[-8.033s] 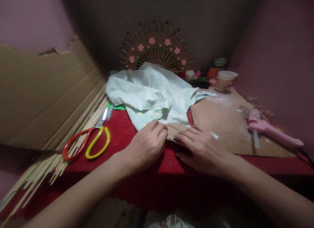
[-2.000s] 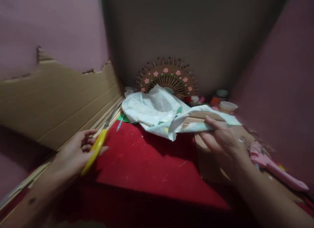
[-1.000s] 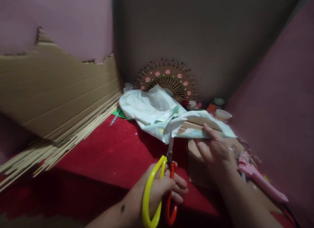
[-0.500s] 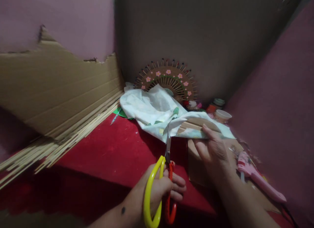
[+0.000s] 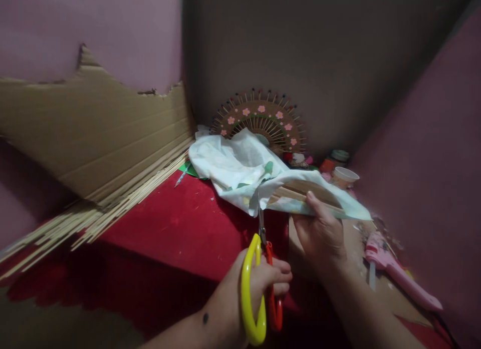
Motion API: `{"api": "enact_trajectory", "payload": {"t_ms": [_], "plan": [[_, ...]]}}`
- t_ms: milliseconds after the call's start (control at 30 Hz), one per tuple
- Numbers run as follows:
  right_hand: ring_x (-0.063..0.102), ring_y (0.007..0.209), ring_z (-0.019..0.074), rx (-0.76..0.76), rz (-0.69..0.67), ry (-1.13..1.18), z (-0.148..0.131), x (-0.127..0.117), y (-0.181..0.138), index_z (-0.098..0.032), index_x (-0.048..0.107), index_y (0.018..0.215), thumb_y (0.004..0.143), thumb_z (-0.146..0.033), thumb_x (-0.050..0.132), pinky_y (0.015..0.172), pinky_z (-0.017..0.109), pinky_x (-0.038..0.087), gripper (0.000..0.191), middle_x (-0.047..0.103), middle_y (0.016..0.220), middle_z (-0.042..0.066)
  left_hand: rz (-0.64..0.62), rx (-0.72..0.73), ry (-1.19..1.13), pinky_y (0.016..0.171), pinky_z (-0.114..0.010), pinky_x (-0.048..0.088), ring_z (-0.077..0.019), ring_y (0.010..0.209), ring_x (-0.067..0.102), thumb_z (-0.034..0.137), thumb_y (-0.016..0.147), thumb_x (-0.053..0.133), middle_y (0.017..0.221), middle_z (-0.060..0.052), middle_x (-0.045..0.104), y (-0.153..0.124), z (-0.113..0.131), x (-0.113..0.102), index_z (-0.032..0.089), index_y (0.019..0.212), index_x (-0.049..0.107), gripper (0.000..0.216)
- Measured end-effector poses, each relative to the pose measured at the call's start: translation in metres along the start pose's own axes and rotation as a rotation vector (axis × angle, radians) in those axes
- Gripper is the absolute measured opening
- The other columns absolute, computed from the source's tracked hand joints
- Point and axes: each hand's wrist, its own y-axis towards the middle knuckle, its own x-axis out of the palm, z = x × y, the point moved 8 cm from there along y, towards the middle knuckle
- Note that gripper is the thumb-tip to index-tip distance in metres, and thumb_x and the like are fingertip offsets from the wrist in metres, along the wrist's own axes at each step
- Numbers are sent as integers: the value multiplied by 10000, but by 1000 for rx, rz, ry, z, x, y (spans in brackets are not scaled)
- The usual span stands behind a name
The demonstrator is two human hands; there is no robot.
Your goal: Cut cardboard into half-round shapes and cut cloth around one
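My left hand (image 5: 263, 279) is closed through the loops of a pair of scissors (image 5: 262, 229) with one yellow and one red handle. The blades point away from me, and their tips are at the near edge of a pale blue-white patterned cloth (image 5: 240, 163). My right hand (image 5: 319, 229) pinches the cloth's near right part, together with a brown cardboard piece (image 5: 300, 194) that shows inside the fold. My right thumb lies on top, and the fingers underneath are mostly hidden.
A decorated fan (image 5: 262, 108) stands against the back wall. Thin wooden sticks (image 5: 124, 206) lie left beside a cardboard sheet (image 5: 124, 133). On the right are a pink glue gun (image 5: 402, 274), a white cup (image 5: 345, 175) and a cardboard sheet on the red cloth (image 5: 180, 229). A pencil (image 5: 183, 175) lies near the sticks.
The scissor handles have come closer together as my left fingers curled in. The whole view has shifted slightly, and the held cloth's right end sits a little lower.
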Motion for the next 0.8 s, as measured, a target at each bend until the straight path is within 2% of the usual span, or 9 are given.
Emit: {"api": "enact_trajectory", "payload": {"t_ms": [200, 300, 433, 667, 800], "plan": [[591, 1042, 194, -24, -66, -20, 2, 4, -5, -223, 616, 1005, 744, -224, 601, 978, 428, 422, 262, 674, 1019, -5, 88, -74, 7, 838, -390, 490, -217, 785, 649, 161, 781, 561, 853, -140, 639, -12, 9, 10, 71, 798, 552, 92], [586, 1052, 197, -12, -69, -21, 3, 5, -6, -231, 611, 1010, 749, -227, 593, 971, 436, 427, 262, 672, 1024, -10, 102, -84, 14, 829, -384, 497, -208, 766, 651, 172, 829, 517, 837, -136, 639, -14, 11, 11, 67, 793, 552, 116], [585, 1052, 202, -9, -63, -12, 2, 5, -7, -226, 611, 1012, 747, -218, 592, 968, 442, 429, 266, 681, 989, -10, 72, -45, -11, 776, -369, 509, -204, 751, 653, 183, 824, 538, 801, -104, 637, -11, 8, 8, 80, 812, 541, 103], [602, 1020, 198, -12, -15, -20, 2, 0, -7, -220, 610, 1005, 727, -192, 612, 970, 421, 431, 280, 688, 951, -20, 20, -69, 3, 646, -312, 492, -151, 554, 622, 235, 858, 472, 551, -36, 591, -10, 5, 11, 104, 699, 502, 208], [608, 1007, 202, 12, -29, -14, 4, 0, -5, -210, 618, 984, 722, -194, 617, 964, 426, 435, 263, 690, 948, -10, -20, -90, -10, 564, -280, 477, -149, 494, 612, 284, 815, 522, 511, -6, 575, -11, 2, 12, 131, 748, 476, 173]]}}
